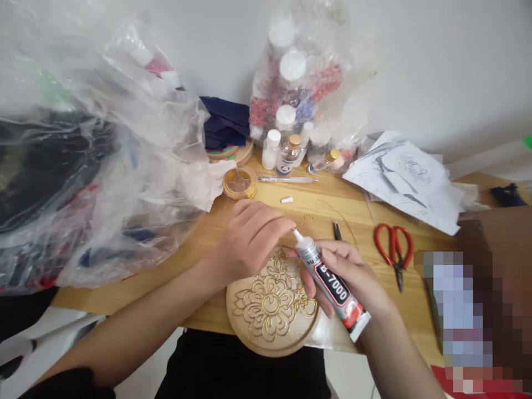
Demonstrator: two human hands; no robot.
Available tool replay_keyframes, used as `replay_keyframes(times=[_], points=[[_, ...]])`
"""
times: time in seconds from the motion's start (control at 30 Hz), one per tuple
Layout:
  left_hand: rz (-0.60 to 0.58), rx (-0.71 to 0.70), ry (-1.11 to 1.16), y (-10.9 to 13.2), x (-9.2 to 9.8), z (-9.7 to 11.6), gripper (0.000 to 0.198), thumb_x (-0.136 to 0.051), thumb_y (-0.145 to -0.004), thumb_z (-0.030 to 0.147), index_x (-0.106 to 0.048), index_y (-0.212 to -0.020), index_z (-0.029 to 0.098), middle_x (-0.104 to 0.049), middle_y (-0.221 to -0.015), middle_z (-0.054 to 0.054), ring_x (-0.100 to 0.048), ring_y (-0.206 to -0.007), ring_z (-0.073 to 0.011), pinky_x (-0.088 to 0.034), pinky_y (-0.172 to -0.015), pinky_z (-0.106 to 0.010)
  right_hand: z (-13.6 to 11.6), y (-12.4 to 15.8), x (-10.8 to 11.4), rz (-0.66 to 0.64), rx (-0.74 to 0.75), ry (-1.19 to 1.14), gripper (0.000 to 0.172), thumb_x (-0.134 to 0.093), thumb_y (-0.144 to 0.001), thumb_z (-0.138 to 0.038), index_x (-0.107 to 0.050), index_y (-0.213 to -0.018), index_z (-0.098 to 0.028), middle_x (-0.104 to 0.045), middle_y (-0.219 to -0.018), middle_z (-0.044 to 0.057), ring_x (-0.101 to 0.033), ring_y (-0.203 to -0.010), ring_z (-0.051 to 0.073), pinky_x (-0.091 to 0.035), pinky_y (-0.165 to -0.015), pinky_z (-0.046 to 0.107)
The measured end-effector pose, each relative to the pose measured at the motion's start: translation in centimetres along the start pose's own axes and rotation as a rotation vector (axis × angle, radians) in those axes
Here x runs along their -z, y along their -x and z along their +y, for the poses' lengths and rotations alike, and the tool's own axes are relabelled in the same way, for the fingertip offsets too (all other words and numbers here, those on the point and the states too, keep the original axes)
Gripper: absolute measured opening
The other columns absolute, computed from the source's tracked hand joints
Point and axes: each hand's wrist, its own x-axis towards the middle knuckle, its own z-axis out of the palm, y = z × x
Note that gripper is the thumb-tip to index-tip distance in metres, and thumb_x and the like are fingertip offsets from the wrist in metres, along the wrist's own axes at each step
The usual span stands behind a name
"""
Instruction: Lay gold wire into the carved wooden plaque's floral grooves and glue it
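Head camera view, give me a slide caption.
Right hand holding a B-7000 glue tube, left hand at its nozzle, near a round wooden board bearing a gold-outlined flower design.

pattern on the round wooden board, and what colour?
Gold-coloured flower outlines on the bare-wood round board; best seen in the head view.

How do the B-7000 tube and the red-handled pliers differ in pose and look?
The B-7000 tube is held in the right hand; the red-handled pliers lie on the table. The tube's nozzle points towards the picture's upper left, the pliers' tip towards the bottom. The tube is one body with black, white and red printing; the pliers have two curved handles. Both show red.
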Motion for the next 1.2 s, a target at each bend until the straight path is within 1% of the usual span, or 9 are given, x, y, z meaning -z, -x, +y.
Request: replay_keyframes(times=[0.2, 0.37, 0.53, 0.6, 0.67, 0.77, 0.83, 1.0, 1.2], points=[[-0.009, -0.016, 0.014, -0.10, 0.14, 0.02, 0.009, -0.050, -0.089, 0.011, -0.058, -0.093, 0.011, -0.063, -0.084, -0.005, -0.055, -0.078, -0.0157, -0.040, -0.075, -0.032, -0.06, 0.18, 0.06, 0.002, 0.000, -0.005, 0.032, -0.065, -0.085, -0.039, -0.069, -0.103, -0.014, -0.069, -0.065, 0.005, -0.060, -0.040, 0.009, -0.043, -0.036, 0.014], [0.007, -0.023, 0.012, -0.14, 0.03, 0.13, 0.012, -0.048, -0.087, 0.007, -0.058, -0.092, 0.010, -0.062, -0.083, -0.006, -0.054, -0.077, -0.0164, -0.039, -0.075, -0.033, 0.09, 0.14, 0.14, 0.017, -0.011, 0.044, 0.032, -0.064, -0.085, -0.039, -0.068, -0.104, -0.014, -0.069, -0.067, 0.004, -0.060, -0.041, 0.008, -0.044, -0.037, 0.014], [0.001, 0.016, 0.015, -0.07, -0.20, 0.22, 0.012, -0.043, -0.086, 0.008, -0.053, -0.089, 0.014, -0.059, -0.081, -0.005, -0.052, -0.074, -0.0159, -0.039, -0.072, -0.033, 0.38, 0.10, 0.17, -0.057, -0.026, 0.011, 0.032, -0.053, -0.092, -0.039, -0.062, -0.108, -0.013, -0.068, -0.065, 0.004, -0.058, -0.039, 0.008, -0.040, -0.034, 0.012], [-0.017, 0.042, 0.043, -0.11, -0.15, 0.24, 0.011, -0.041, -0.087, 0.010, -0.051, -0.089, 0.016, -0.057, -0.080, -0.004, -0.051, -0.074, -0.0158, -0.040, -0.072, -0.033, 0.42, 0.03, 0.18, -0.105, -0.019, -0.039, 0.031, -0.049, -0.094, -0.039, -0.055, -0.114, -0.017, -0.068, -0.067, 0.003, -0.056, -0.035, 0.007, -0.039, -0.032, 0.012], [-0.045, 0.073, 0.078, -0.18, -0.06, 0.26, 0.010, -0.041, -0.089, 0.011, -0.050, -0.089, 0.016, -0.057, -0.081, -0.004, -0.051, -0.075, -0.0157, -0.041, -0.072, -0.032, 0.42, -0.10, 0.25, -0.155, 0.021, -0.063, 0.030, -0.058, -0.090, -0.037, -0.050, -0.115, -0.022, -0.067, -0.074, 0.000, -0.055, -0.035, 0.006, -0.039, -0.032, 0.012], [-0.056, 0.109, 0.114, -0.27, 0.07, 0.27, 0.010, -0.041, -0.090, 0.011, -0.050, -0.090, 0.016, -0.058, -0.081, -0.003, -0.051, -0.078, -0.0153, -0.041, -0.073, -0.032, 0.40, -0.28, 0.36, -0.176, 0.055, -0.036, 0.029, -0.072, -0.078, -0.024, -0.052, -0.099, -0.022, -0.061, -0.079, -0.004, -0.057, -0.038, 0.004, -0.041, -0.034, 0.010], [-0.049, 0.113, 0.132, -0.30, 0.10, 0.26, 0.011, -0.041, -0.091, 0.012, -0.051, -0.091, 0.016, -0.059, -0.082, -0.003, -0.051, -0.079, -0.0149, -0.041, -0.073, -0.032, 0.35, -0.29, 0.35, -0.150, 0.059, -0.024, 0.021, -0.070, -0.079, -0.024, -0.054, -0.092, -0.019, -0.059, -0.077, -0.004, -0.058, -0.040, 0.004, -0.041, -0.034, 0.010], [-0.059, 0.125, 0.163, -0.32, 0.13, 0.22, 0.012, -0.040, -0.093, 0.014, -0.052, -0.093, 0.016, -0.060, -0.085, -0.003, -0.053, -0.081, -0.0143, -0.042, -0.074, -0.032, 0.12, -0.08, 0.07, -0.025, 0.103, -0.022, 0.025, -0.070, -0.078, -0.034, -0.065, -0.092, -0.015, -0.056, -0.065, -0.003, -0.053, -0.041, 0.005, -0.040, -0.035, 0.014], [-0.042, 0.104, 0.146, -0.27, 0.17, 0.20, 0.012, -0.041, -0.093, 0.017, -0.052, -0.091, 0.015, -0.059, -0.082, -0.004, -0.053, -0.078, -0.0149, -0.042, -0.072, -0.032, 0.16, -0.10, 0.38, -0.052, 0.044, -0.006, 0.029, -0.064, -0.082, -0.036, -0.071, -0.101, -0.014, -0.053, -0.056, -0.002, -0.046, -0.037, 0.004, -0.029, -0.034, 0.015]])
